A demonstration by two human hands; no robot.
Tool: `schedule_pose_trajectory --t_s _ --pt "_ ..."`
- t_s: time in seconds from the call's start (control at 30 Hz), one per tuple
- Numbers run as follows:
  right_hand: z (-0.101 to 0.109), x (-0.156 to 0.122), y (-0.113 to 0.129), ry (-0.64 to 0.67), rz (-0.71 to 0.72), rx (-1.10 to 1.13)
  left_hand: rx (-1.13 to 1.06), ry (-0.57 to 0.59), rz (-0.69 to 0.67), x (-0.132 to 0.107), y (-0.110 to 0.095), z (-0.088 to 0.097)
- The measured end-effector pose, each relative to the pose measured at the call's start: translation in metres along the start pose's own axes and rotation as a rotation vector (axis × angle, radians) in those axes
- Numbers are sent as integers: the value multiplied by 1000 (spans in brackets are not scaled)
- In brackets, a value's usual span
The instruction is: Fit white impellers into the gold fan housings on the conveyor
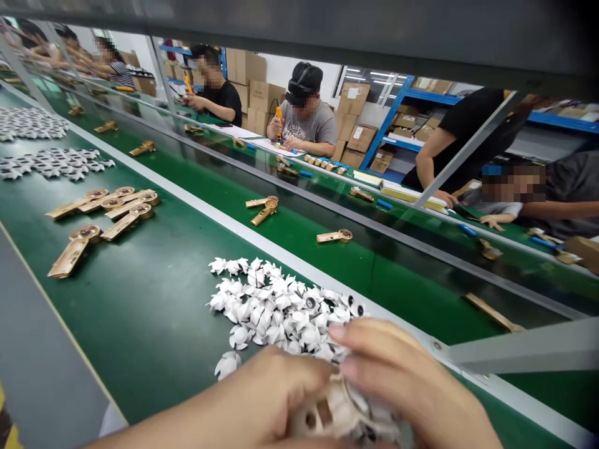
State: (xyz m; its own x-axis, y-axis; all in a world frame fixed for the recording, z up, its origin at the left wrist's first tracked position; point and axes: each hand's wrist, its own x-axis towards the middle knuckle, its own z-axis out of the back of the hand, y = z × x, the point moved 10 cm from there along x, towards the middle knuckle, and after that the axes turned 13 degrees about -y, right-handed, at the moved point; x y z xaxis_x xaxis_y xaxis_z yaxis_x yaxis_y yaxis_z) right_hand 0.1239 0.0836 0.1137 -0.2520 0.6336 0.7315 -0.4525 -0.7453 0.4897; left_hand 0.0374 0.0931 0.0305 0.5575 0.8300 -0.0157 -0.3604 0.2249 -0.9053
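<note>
Both my hands meet at the bottom of the head view, closed together around a pale plastic fan part (337, 418) with holes in it. My left hand (276, 399) grips it from the left, and my right hand (402, 380) wraps over it from the right with fingers curled. Just beyond my hands lies a heap of several small white fan blades (276, 308) on the green belt (154, 312). Motion blurs the held part, so its exact shape is unclear.
Tan wooden fan handles (107, 206) lie in a group on the belt at left, with more white blades (51, 163) farther back. A metal rail (327, 280) divides the belts. Other people sit across the line with orange tools, and a slanted metal bar (524, 349) stands at right.
</note>
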Motion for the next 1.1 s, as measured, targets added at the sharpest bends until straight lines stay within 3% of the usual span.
schedule_pose_trajectory --t_s 0.07,0.17,0.27,0.37,0.47,0.6,0.67,0.73,0.8,0.93,1.0,1.1 --pt "1 -2 -13 -10 -88 18 42 -114 -23 6 -2 11" --pt "0 -14 -32 -68 -341 100 158 -302 -165 3 -6 22" --pt "-10 -36 -53 -111 -776 346 303 -497 -343 -7 -11 28" --pt "-26 -55 -60 -31 -1106 540 430 -649 -467 -15 -19 33" --pt "-30 -51 -57 61 -1090 591 503 -677 -530 -17 -27 33" --pt "-32 -43 -54 86 -918 576 524 -543 -451 -17 -26 20" --pt "-33 -44 -61 74 -900 571 512 -493 -398 -16 -24 23" --pt "-34 -47 -76 91 -906 561 497 -373 -346 -5 -19 32" --pt "-26 -52 -108 54 -986 514 553 -311 -265 19 -6 63" --pt "30 -73 -200 -303 -1248 313 855 -657 31 90 39 208" --pt "54 -82 -235 -438 -1296 269 927 -739 126 128 65 264" --pt "69 -91 -270 -478 -1308 236 983 -734 213 177 101 307"
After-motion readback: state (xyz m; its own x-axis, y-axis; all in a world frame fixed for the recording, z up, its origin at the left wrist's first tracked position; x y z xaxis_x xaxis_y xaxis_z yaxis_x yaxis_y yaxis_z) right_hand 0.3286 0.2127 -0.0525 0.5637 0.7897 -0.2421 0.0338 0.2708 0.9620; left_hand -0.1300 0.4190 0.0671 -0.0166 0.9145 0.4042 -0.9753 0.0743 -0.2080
